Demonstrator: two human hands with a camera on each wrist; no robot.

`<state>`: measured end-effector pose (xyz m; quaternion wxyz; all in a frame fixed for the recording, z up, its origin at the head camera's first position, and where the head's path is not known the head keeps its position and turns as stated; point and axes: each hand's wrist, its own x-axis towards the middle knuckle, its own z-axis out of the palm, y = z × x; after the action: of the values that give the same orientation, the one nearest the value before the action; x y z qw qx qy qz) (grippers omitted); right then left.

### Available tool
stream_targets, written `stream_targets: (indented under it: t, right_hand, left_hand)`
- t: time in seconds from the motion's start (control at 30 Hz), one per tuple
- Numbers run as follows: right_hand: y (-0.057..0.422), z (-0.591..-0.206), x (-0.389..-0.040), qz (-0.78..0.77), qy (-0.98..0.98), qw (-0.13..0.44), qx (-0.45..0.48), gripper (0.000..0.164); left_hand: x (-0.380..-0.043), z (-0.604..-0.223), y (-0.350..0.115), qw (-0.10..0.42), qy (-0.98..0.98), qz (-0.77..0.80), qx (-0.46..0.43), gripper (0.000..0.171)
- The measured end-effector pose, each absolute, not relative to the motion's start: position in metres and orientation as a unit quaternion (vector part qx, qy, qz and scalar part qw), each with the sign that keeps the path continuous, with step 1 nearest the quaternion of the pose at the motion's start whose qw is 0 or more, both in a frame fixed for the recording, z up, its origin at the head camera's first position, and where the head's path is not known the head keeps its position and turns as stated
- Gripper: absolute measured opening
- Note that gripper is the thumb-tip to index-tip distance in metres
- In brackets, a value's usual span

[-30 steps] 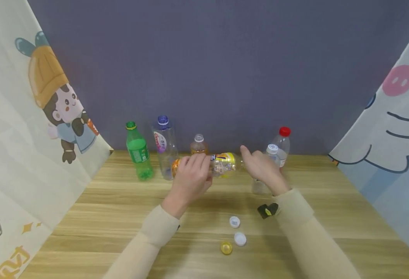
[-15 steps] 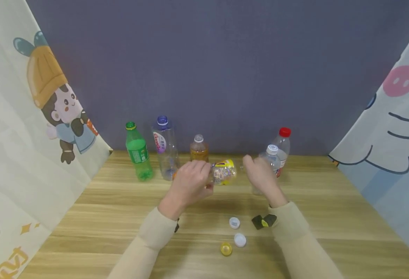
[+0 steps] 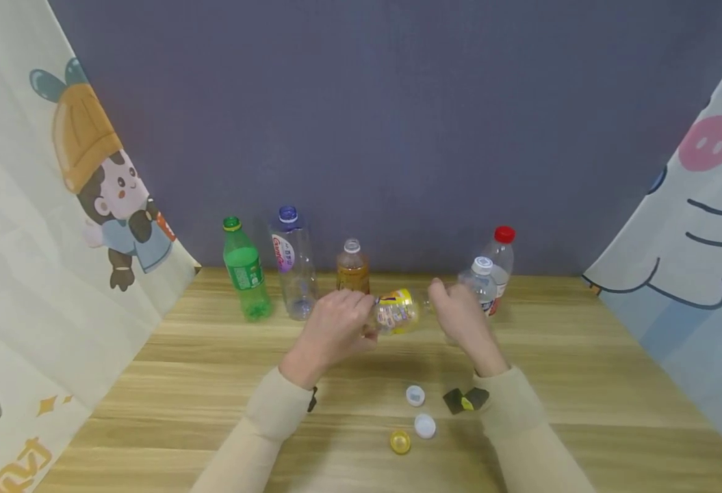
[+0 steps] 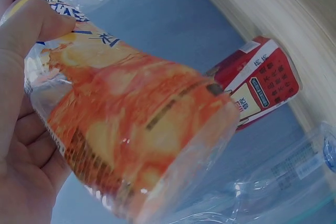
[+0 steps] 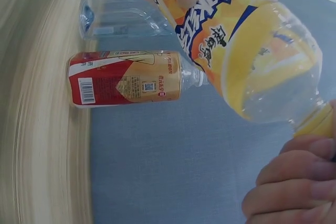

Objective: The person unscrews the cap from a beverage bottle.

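My left hand (image 3: 336, 325) grips a clear plastic bottle (image 3: 396, 311) round its middle and holds it on its side above the table. The bottle's orange and yellow label (image 4: 131, 124) fills much of the left wrist view, with the thumb lying across it. At the bottle's neck, pointing right, my right hand (image 3: 462, 311) holds a yellow cap (image 5: 316, 121) between curled fingers. In the right wrist view the cap sits at the mouth of the neck, partly hidden by those fingers.
Behind the hands stand a green bottle (image 3: 246, 270), a tall clear bottle (image 3: 299, 274) and an amber-labelled bottle (image 3: 352, 270), all uncapped. To the right are a white-capped bottle (image 3: 482, 270) and a red-capped one (image 3: 504, 250). Two white caps (image 3: 425, 426) and a yellow cap (image 3: 400, 441) lie in front.
The bottle has sunk a little and its neck end has tipped slightly down. My right thumb, raised earlier, has folded down onto the neck end as that wrist turned.
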<state>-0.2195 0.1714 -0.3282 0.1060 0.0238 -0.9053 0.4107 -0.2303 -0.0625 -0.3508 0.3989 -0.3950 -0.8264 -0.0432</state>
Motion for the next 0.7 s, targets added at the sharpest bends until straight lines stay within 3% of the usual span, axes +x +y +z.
stream_targets:
  t: [0.37,0.57,0.7]
  right_hand:
    - [0.173,-0.340,-0.219,0.391,-0.896,0.195,0.075,0.056]
    - [0.175,-0.344,-0.221,0.360,-0.870,0.297,0.160,0.053]
    - [0.176,-0.335,-0.216,0.346,-0.892,0.258,0.131,0.054]
  left_hand:
    - [-0.227,-0.348,-0.063,0.346,-0.853,-0.041,-0.390,0.035]
    - [-0.227,-0.348,-0.065,0.281,-0.872,-0.071,-0.394,0.041]
    - [-0.227,-0.344,-0.066,0.291,-0.873,-0.082,-0.382,0.048]
